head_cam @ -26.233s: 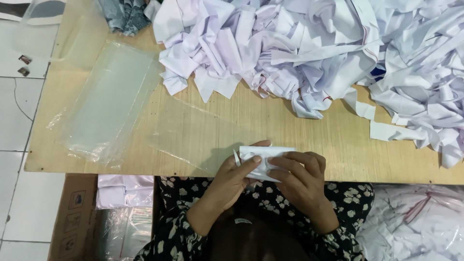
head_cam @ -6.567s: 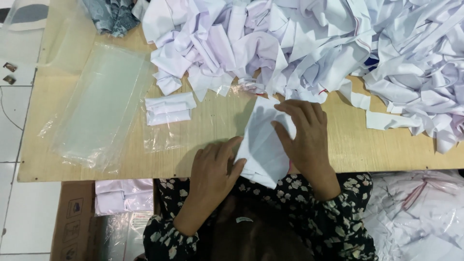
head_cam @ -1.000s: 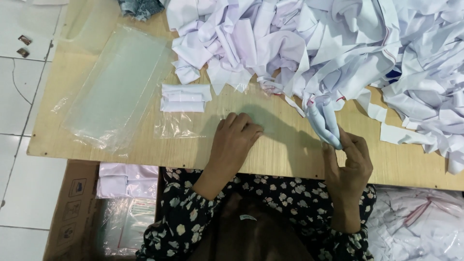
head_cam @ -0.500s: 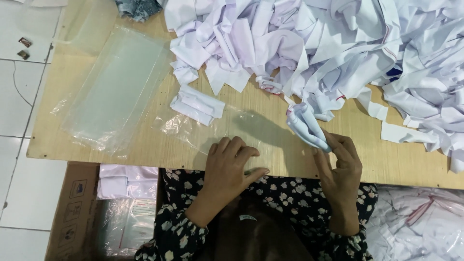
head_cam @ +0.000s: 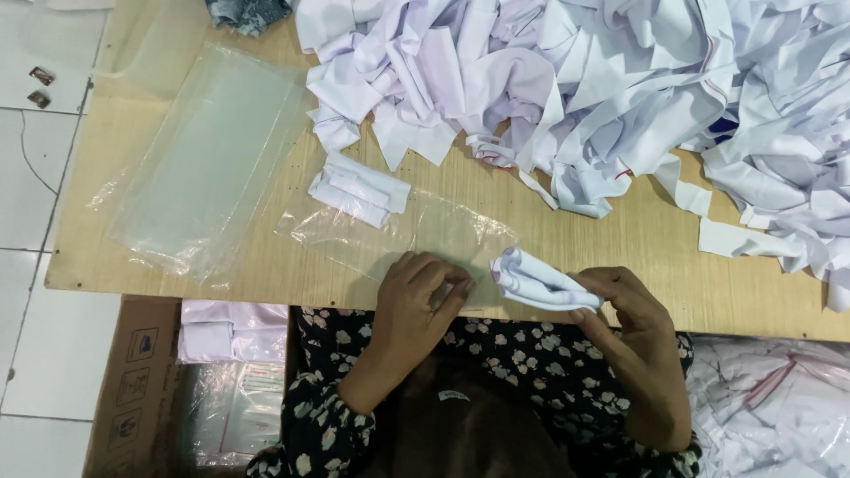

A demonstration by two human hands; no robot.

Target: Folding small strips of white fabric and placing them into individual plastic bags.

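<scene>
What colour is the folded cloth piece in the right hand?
White, with a thin reddish edge line; the folded cloth piece shows best in the head view.

**Figure: My wooden worktable and what lies on it**

The pale wooden table (head_cam: 620, 239) in front of me carries a large heap of white cloth pieces (head_cam: 602, 80) across its far and right-hand parts. At the far edge, near the left end of that heap, lies a small bundle of grey-blue fabric (head_cam: 248, 12). On the left lies a stack of clear plastic bags (head_cam: 208, 159), flat and lengthwise. Near the middle a single clear plastic bag (head_cam: 398, 235) is spread out, with a folded white cloth bundle (head_cam: 359, 188) lying at its far left end. A loose white strip (head_cam: 739, 239) lies towards the right. Below the table's left end is white tiled floor (head_cam: 27, 204).
</scene>
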